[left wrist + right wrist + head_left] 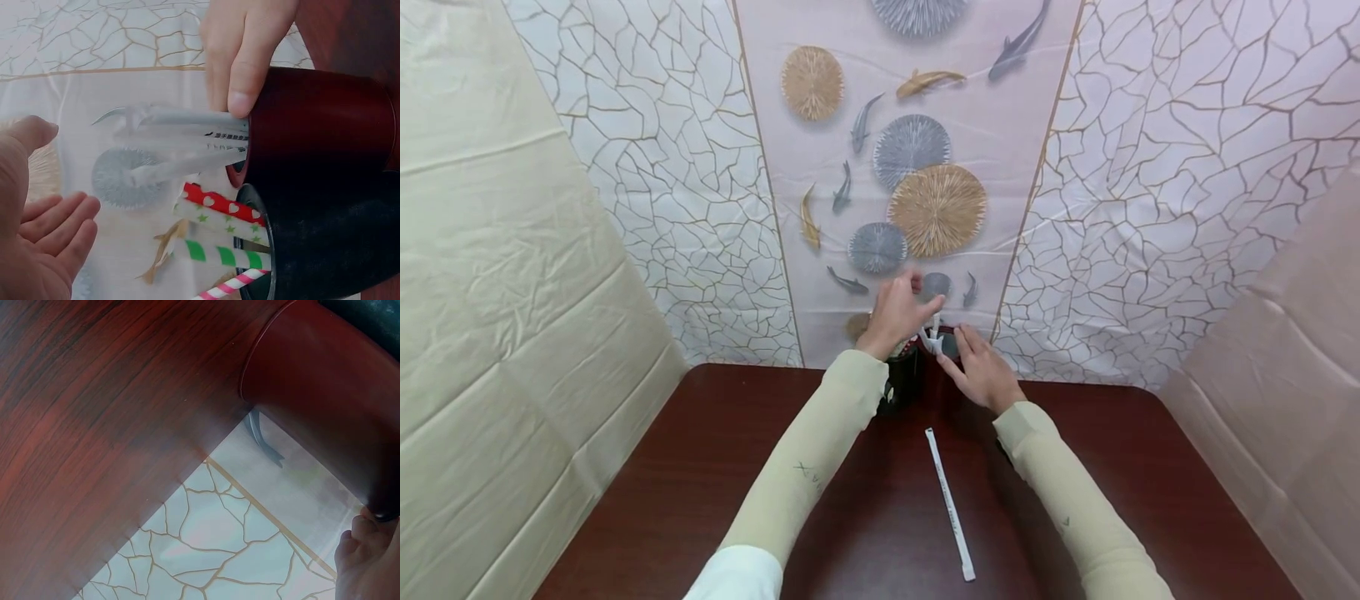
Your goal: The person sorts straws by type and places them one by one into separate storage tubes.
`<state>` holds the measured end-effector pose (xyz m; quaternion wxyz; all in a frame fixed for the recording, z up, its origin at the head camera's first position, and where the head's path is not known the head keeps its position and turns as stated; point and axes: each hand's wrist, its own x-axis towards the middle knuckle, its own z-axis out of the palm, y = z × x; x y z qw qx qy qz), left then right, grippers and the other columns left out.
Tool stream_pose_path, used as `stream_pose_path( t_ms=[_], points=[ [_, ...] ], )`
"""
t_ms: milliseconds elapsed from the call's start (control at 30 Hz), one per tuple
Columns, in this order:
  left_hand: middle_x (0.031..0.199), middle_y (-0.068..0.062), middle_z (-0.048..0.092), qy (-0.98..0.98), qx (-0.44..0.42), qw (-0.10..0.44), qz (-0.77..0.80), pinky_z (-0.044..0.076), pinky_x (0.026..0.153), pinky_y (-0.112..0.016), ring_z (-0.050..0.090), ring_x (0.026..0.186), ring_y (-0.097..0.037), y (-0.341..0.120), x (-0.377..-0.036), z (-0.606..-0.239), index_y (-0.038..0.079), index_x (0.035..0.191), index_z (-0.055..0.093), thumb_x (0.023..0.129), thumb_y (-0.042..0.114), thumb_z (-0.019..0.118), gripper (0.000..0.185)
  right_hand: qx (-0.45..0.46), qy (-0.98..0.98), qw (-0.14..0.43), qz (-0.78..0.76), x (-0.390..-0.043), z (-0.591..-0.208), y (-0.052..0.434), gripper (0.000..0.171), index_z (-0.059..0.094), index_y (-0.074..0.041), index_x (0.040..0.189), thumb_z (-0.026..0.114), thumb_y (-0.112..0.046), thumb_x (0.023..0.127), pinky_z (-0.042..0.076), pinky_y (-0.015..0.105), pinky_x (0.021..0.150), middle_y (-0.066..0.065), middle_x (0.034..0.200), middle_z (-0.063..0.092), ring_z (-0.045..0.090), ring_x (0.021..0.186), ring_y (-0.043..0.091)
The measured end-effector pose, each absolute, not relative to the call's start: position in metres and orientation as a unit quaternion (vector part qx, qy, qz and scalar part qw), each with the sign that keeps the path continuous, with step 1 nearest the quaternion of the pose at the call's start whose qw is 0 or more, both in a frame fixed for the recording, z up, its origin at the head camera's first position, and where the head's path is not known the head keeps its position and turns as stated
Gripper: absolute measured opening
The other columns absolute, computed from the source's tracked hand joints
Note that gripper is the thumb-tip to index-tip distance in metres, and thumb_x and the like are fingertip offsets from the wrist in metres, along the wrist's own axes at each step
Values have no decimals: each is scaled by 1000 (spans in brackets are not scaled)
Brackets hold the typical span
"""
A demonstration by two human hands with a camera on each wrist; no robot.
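Observation:
A dark red cup (319, 125) and a black cup (337, 231) stand side by side at the back of the table. Thin white wrapped sticks (181, 117), some with dark print, stick out of the red cup. Patterned paper straws (228, 256), striped or with hearts and stars, stand in the black one. My right hand (985, 375) holds the red cup at its rim, thumb beside the white sticks. Above the cups hovers my left hand (898, 312), its fingers loosely bent with nothing between them in the left wrist view.
A long white strip (951, 504) with small print lies on the dark wooden table (760, 467), nearer to me than the cups. Behind the table's far edge hangs a patterned cloth (865, 200). Pale cloths (497, 292) flank both sides.

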<state>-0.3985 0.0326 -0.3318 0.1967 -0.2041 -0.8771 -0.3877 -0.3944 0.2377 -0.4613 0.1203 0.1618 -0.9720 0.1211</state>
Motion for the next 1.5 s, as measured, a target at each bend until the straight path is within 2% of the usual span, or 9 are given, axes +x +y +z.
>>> stream_pose_path(
  t_ms=[133,400,733,800,900,1033,1267,1367,1500],
  points=[
    [123,-16,75,-881,-184,195,-390,57,104,-40,72,117,-29,25,-392,-326,-2,130,65,96,33,78,51,157,-972,117,126,-394,-461,238,87,22,4,166,34,-62,111,28,56,130,23,176,18,22,163,41],
    [116,-15,77,-894,-188,221,-342,62,95,-39,76,106,-27,4,-372,-313,-3,126,68,95,33,78,48,157,-972,117,128,-393,-461,237,87,22,3,167,32,-63,110,28,57,130,22,176,18,23,162,41],
    [95,-14,77,-904,-212,230,-290,62,81,-40,73,87,-29,-13,-349,-311,-3,105,73,93,27,77,33,163,-971,122,124,-393,-462,237,86,24,3,166,33,-62,111,29,58,129,23,176,19,24,162,42],
    [84,-9,73,-911,-213,226,-272,58,73,-37,68,77,-26,-14,-344,-311,0,96,71,94,28,77,29,164,-971,124,124,-393,-461,237,85,24,3,166,34,-61,111,30,58,128,23,175,19,25,162,42],
    [68,-2,58,-919,-219,217,-245,46,60,-31,54,64,-21,-15,-337,-314,6,79,61,93,30,77,32,164,-971,128,122,-394,-460,237,84,25,3,166,35,-60,111,31,58,128,23,175,21,26,161,42],
    [60,5,45,-931,-226,190,-216,39,55,-29,47,57,-17,-15,-330,-322,14,69,51,93,30,75,38,163,-971,128,118,-394,-460,237,84,25,3,166,35,-60,111,32,58,127,23,175,21,27,161,43],
    [57,4,43,-951,-222,90,-193,41,50,-28,46,51,-14,-11,-318,-343,15,70,49,97,36,74,42,165,-972,128,110,-393,-460,237,85,25,3,166,35,-60,111,31,58,128,24,175,21,27,161,43],
    [55,4,41,-953,-227,66,-187,38,49,-27,43,47,-12,-9,-316,-355,15,67,48,98,37,74,45,165,-973,125,103,-393,-459,237,85,25,4,166,34,-60,111,29,58,129,24,174,21,25,161,43],
    [57,3,46,-955,-232,48,-177,40,50,-27,48,49,-13,-6,-313,-374,14,69,51,97,37,74,43,164,-975,121,86,-393,-456,236,84,26,4,165,33,-60,111,24,57,131,25,174,22,22,162,43]
  ],
)
